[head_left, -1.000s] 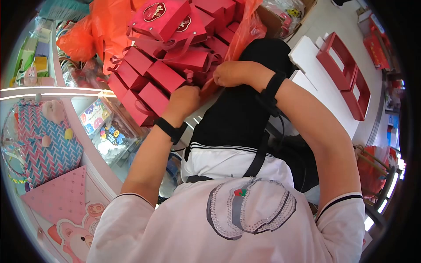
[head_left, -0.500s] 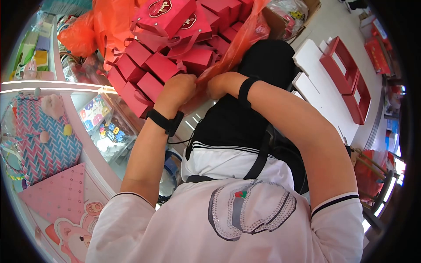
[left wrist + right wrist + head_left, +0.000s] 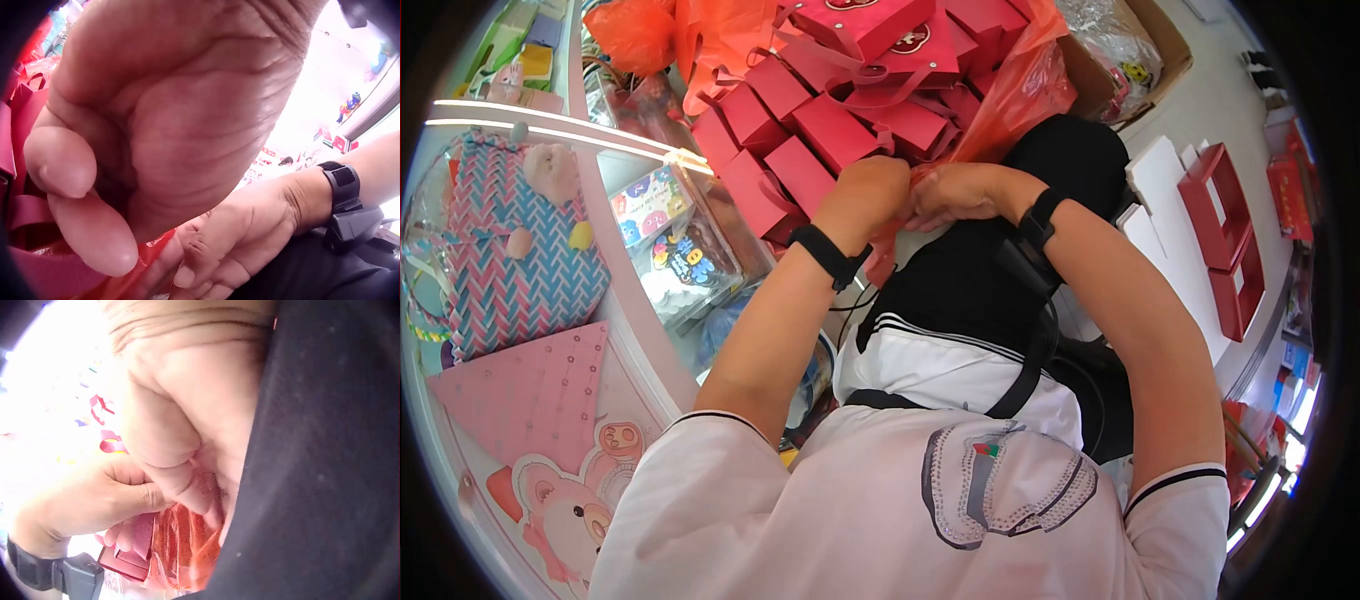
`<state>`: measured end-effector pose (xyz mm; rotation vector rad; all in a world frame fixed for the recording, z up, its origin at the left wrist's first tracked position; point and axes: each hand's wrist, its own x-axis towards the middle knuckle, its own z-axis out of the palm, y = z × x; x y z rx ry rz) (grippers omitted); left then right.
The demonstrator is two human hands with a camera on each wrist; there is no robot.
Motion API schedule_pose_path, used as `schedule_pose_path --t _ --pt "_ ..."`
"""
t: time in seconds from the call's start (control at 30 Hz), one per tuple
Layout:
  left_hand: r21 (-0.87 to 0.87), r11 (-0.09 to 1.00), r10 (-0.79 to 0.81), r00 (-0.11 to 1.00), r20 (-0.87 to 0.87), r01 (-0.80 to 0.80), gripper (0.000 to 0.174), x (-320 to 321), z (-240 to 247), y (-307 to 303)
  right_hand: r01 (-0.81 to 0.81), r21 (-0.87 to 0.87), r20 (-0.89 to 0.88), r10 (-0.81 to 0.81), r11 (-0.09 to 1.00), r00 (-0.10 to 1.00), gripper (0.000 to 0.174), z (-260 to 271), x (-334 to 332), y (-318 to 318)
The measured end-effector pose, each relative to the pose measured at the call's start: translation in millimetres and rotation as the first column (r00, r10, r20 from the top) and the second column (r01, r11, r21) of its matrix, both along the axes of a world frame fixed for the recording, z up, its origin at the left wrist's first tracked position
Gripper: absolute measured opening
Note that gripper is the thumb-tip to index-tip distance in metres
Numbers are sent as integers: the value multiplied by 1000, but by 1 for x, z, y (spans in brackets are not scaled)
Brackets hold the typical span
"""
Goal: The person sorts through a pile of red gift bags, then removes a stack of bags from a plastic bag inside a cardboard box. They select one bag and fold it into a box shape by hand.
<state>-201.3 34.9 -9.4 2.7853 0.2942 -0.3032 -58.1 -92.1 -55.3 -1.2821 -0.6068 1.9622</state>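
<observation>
A translucent red-orange plastic bag [image 3: 1025, 100] lies around a heap of dark pink gift boxes [image 3: 832, 132] with ribbon handles. At the bag's near edge my left hand [image 3: 874, 192] and right hand [image 3: 962, 193] meet, nearly touching. In the right wrist view, gathered plastic [image 3: 184, 544] runs from the left hand's thumb and fingers to the curled right fingers; both hands grip it. The left wrist view has the left hand [image 3: 181, 119] large in front, fingers curled, with a ribbon handle [image 3: 56, 265] below. Part of the bag edge is hidden by the hands.
White boards [image 3: 1175, 225] and red open-frame boxes [image 3: 1222, 215] stand at the right. A cardboard carton [image 3: 1165, 55] sits behind the bag. To the left, a glass counter holds packaged goods [image 3: 670, 240] and a woven pink-and-blue bag [image 3: 520, 240].
Both hands have come together at the bag's near edge, the left moving inward beside the right. The head view has shifted, so the heap sits higher and further right.
</observation>
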Motion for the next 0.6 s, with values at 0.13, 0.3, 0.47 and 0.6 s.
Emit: schedule_pose_path --t 0.13,0.3,0.47,0.6 --pt "-45 999 26 999 -33 -27 20 0 11 -2 136 -18 12 -136 991 991 17 26 -6 -5" --pt "-299 930 141 959 -246 -213 26 14 58 10 232 141 99 -246 963 964 14 36 -16 -6" --pt "-413 885 207 976 -64 -214 41 11 110 41 341 180 27 -351 923 936 15 72 -19 -7" --pt "-416 837 347 933 -100 -356 44 2 137 47 425 242 -96 -415 872 905 14 85 -8 -14"
